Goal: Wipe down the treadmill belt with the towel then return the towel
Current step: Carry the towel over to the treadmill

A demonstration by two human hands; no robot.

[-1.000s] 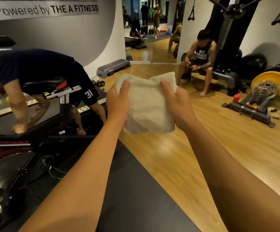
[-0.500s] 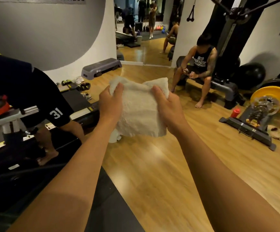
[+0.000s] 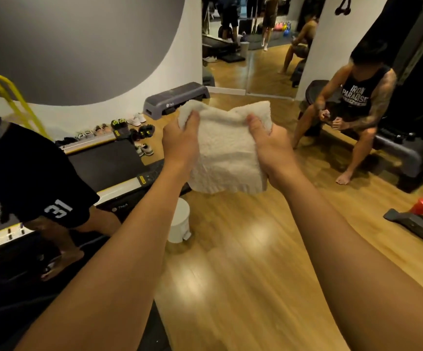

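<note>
A folded white towel (image 3: pixel 226 153) hangs in the air in front of me, above the wooden floor. My left hand (image 3: pixel 180 143) grips its left edge with the thumb on top. My right hand (image 3: pixel 272 148) grips its right edge the same way. The black treadmill belt (image 3: pixel 106 164) lies to the left of the towel, beyond my left forearm, framed by pale side rails with yellow trim. A person in dark shorts marked 31 (image 3: pixel 28 178) stands on the machine nearer to me and hides part of it.
A small white bin (image 3: pixel 180 224) stands on the floor beside the treadmill's end. Several shoes (image 3: pixel 119 127) and a grey step platform (image 3: pixel 176 98) line the wall. A person (image 3: pixel 354 110) sits on a bench at right. A red bottle (image 3: pixel 421 205) stands by equipment.
The view has swung left and down, bringing the treadmill belt and white bin into sight. Both hands keep hold of the towel in the same grip.
</note>
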